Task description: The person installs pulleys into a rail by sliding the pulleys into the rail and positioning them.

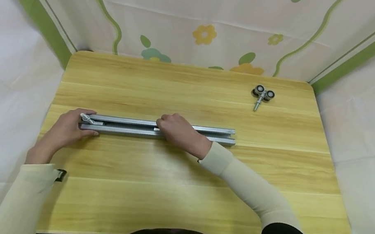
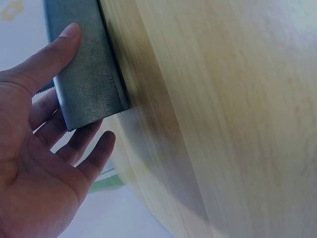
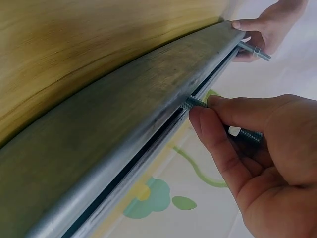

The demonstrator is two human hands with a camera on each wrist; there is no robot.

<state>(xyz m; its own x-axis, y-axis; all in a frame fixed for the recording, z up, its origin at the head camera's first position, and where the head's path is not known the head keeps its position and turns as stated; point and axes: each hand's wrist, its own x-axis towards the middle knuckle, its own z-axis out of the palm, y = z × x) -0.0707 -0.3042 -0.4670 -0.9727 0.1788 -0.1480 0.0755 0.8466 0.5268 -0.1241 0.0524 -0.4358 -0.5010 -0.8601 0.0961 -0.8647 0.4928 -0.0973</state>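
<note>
A long grey metal track [image 1: 128,131] with a slot along its top lies on the table. At its left end my left hand [image 1: 67,127] grips it, thumb on the near wall and fingers round the far side. The left wrist view shows that thumb flat on the track wall [image 2: 89,74]. Midway along the track, my right hand [image 3: 262,144] pinches a threaded bolt [image 3: 194,102] that stands up out of the slot. In the head view this hand [image 1: 181,132] covers the bolt. A second bolt with a nut [image 3: 255,51] juts from the slot beside my left hand.
Toward the back right of the wooden table [image 1: 158,195] lies a roller trolley [image 1: 260,96] with black-and-silver wheels and a threaded stem. White cloth with flower prints [image 1: 177,2] hangs right behind the table, and plain white cloth lines both sides.
</note>
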